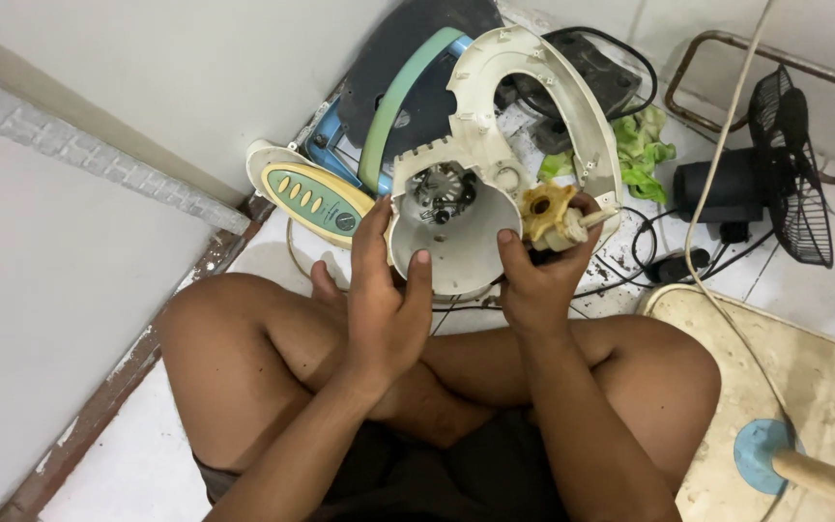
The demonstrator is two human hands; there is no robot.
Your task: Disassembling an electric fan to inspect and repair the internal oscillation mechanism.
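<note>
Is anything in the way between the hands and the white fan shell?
No. Both hands already grip the cream fan housing: the left hand on its left rim, the right hand on its right rim, also holding a yellowed plastic knob.

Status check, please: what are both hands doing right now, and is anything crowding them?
Left hand grips cream plastic fan motor housing. Right hand steadies it, holding yellowed knob-shaped plastic part. Black cables lie on floor beside.
</note>
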